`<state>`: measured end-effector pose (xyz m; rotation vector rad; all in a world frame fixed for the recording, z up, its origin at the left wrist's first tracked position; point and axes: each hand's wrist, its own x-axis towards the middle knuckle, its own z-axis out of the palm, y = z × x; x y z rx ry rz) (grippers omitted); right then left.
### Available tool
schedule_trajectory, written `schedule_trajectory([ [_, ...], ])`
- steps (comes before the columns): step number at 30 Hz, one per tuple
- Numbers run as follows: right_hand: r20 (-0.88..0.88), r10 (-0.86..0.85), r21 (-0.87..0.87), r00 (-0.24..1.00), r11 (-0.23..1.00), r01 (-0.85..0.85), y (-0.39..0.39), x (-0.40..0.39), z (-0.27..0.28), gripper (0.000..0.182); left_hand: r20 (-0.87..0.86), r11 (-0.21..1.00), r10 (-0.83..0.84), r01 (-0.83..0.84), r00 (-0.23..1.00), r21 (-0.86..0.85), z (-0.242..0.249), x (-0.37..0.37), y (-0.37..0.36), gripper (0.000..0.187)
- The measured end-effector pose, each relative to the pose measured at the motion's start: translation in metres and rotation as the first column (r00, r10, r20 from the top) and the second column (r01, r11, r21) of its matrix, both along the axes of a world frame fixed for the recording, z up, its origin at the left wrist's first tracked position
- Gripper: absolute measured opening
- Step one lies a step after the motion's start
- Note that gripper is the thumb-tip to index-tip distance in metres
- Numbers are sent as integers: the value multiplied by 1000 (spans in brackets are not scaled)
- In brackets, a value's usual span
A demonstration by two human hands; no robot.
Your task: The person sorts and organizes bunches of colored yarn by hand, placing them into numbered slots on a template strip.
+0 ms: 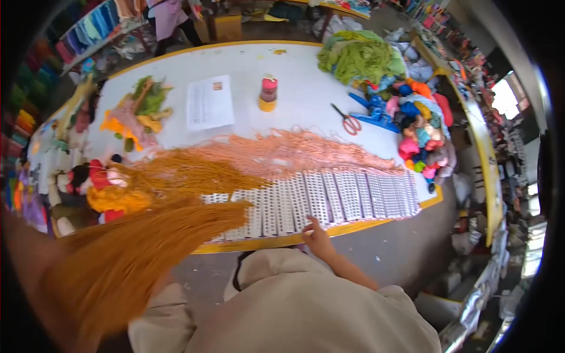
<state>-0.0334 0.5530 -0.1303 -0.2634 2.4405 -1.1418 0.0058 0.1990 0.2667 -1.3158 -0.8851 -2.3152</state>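
Orange-brown yarn (135,259) is fanning out as a thick, blurred bundle across the lower left of the head view, its loose ends spreading toward the row of white perforated strips (329,200) lined up along the near edge of the white table (294,94). The left hand itself is lying hidden behind that bundle at the lower left, so I cannot tell how its fingers are closing, though the strands are gathering toward that corner as if bunched there.

The right hand (318,235) is reaching forward from a beige sleeve, forearm angling up and to the left, wrist low at the table's yellow rim. Its fingers are curling down onto the near ends of the white strips, fingertips pressing or pinching at the edge of one strip; whether it is truly gripping one is too small to tell.

Beyond the strips, more orange yarn and a paler pink-orange tangle (288,153) are lying spread across the table's middle. Farther back, a sheet of paper (209,103) is resting flat, with a small pink-and-yellow spool (268,94) standing upright just beside it. Red-handled scissors (348,120) are lying to the right, near a blue tool (374,112) and a heap of coloured yarn balls (421,129). Green fibre (359,56) is piling up at the far right, and mixed scraps (138,112) are sitting at the left.
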Motion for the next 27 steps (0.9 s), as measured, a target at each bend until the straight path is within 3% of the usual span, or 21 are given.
schedule_trajectory([
  [1, 40, -57, -46, 998, 997, 59, -4, 6, -14, 56, -37, 1000, -14, 13, 999, -21, 2, 4, -6, 32],
  [4, 90, -77, 66, 993, 995, 71, -23, 17, 9, 59, -82, 996, -62, 57, 995, -67, 8, 11, -20, 32],
  [9, -24, -66, 90, 998, 994, 68, -24, 31, 1, 60, -150, 996, -68, 59, 986, -66, 3, 15, -26, 33],
  [10, 20, -83, 16, 996, 996, 82, -23, 33, 7, 61, -151, 997, -63, 54, 986, -63, 2, 16, -27, 34],
  [13, 93, -159, 1, 983, 987, 160, -30, 37, 20, 62, -145, 995, -75, 65, 987, -76, 6, 10, -33, 34],
  [18, 27, -175, 47, 984, 984, 174, -39, 52, -12, 61, -133, 986, -144, 130, 981, -109, 4, -4, -40, 36],
  [20, -24, -137, 23, 990, 990, 138, -39, 43, -2, 60, -141, 985, -157, 144, 977, -97, 2, -4, -40, 36],
  [22, -34, -188, 98, 982, 977, 191, -50, 40, 0, 59, -123, 982, -181, 172, 976, -80, 2, -10, -45, 36],
  [24, -10, -220, 59, 975, 974, 221, -58, 37, 9, 60, -83, 978, -208, 204, 975, -50, 2, -19, -56, 37],
  [27, -20, -227, 46, 974, 973, 228, -63, 26, 19, 59, 29, 951, -300, 297, 953, 88, -22, -30, -67, 38],
])
